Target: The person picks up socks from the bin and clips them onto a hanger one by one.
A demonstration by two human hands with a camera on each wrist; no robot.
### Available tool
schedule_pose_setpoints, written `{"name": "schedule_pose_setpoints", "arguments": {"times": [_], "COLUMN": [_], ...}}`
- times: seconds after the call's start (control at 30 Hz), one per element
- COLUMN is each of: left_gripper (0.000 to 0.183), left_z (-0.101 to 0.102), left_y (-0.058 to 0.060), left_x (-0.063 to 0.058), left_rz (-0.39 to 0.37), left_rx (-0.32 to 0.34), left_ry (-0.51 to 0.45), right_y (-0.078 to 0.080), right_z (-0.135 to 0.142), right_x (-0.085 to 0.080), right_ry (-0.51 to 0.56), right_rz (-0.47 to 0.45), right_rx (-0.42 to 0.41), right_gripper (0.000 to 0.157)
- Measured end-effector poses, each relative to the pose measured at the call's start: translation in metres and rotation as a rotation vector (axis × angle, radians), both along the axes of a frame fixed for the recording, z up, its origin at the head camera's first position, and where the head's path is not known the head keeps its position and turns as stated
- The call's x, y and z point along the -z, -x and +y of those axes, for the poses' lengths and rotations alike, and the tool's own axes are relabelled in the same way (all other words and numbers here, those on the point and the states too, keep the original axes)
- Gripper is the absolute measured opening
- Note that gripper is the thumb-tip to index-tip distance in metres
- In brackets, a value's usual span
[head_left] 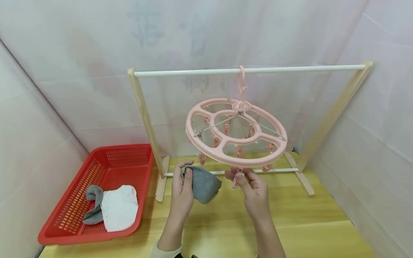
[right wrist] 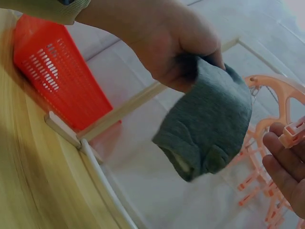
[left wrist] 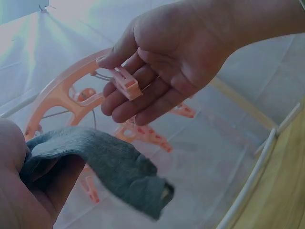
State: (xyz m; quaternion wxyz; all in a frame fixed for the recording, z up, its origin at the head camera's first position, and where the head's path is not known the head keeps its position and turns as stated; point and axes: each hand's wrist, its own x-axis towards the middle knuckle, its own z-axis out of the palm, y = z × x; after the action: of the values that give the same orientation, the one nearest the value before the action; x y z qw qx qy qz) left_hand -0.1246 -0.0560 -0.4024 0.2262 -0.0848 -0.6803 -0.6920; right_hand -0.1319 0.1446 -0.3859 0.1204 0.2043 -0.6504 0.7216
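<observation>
My left hand [head_left: 182,191] grips one end of a small grey sock [head_left: 205,185], thumb on top, and the other end juts to the right. In the right wrist view the sock [right wrist: 209,121] shows a folded, open-looking lower end. My right hand [head_left: 257,197] holds a pink clothespin [head_left: 238,178] between thumb and fingers, under the near rim of a round pink drying hanger [head_left: 237,162]. From the left wrist view, the clothespin [left wrist: 126,85] lies across the fingers, apart from the sock. Several other clothespins dangle beneath the hanger.
The hanger hooks over the white rod [head_left: 193,72] of a wooden-legged stand. To the left, a red basket [head_left: 48,233] contains a grey sock-like piece [head_left: 94,208] and a white cloth item [head_left: 119,208]. A lower white bar [head_left: 280,171] runs behind my hands, above the wooden tabletop [head_left: 309,229].
</observation>
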Motion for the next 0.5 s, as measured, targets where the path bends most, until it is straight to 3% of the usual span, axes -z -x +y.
{"name": "schedule_pose_setpoints", "arguments": {"times": [0.1, 0.3, 0.5], "left_gripper": [0.03, 0.038, 0.026], "left_z": [0.001, -0.001, -0.001], "left_y": [-0.006, -0.012, -0.007], "left_x": [0.003, 0.003, 0.002], "left_rz": [-0.091, -0.239, -0.239], "left_rx": [0.055, 0.21, 0.312], "left_ry": [-0.124, -0.503, -0.677], "right_y": [-0.002, -0.001, 0.007], "right_z": [0.0, -0.001, -0.007], "right_x": [0.003, 0.009, 0.014], "right_ry": [0.0, 0.006, -0.01], "right_rz": [-0.012, -0.029, -0.07], "right_rx": [0.0, -0.053, -0.09], "right_gripper": [0.023, 0.026, 0.027]}}
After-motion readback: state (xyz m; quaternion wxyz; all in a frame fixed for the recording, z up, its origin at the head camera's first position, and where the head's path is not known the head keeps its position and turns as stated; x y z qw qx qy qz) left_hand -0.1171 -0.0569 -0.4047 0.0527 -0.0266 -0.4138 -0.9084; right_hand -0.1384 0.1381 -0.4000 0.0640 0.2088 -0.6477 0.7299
